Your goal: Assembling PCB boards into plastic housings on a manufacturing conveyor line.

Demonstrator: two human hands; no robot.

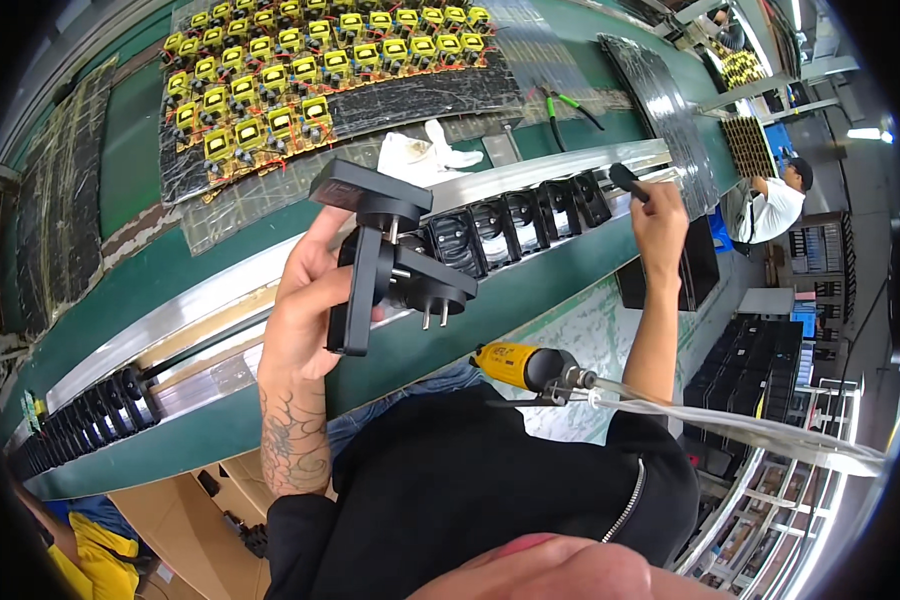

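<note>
My left hand (310, 290) is closed around several black plug adapter housings (365, 290), bunched together with metal pins sticking out at different angles. My right hand (660, 225), fingers closed, grips a small black plastic piece (626, 181) near the right end of a metal rail; its exact kind is unclear. Between the hands, a row of open black housings (510, 228) sits in the rail (570, 163). Just in front of my body hangs a yellow power screwdriver (515, 365), touched by neither hand.
Beyond the rail, circuit boards with yellow transformers (260, 85) cover a black panel. White gloves (425, 155) and green-handled pliers (567, 112) lie nearby. More black housings (90, 420) fill the rail's left end. A person in white (773, 212) is at the right, another in yellow (105, 560) lower left.
</note>
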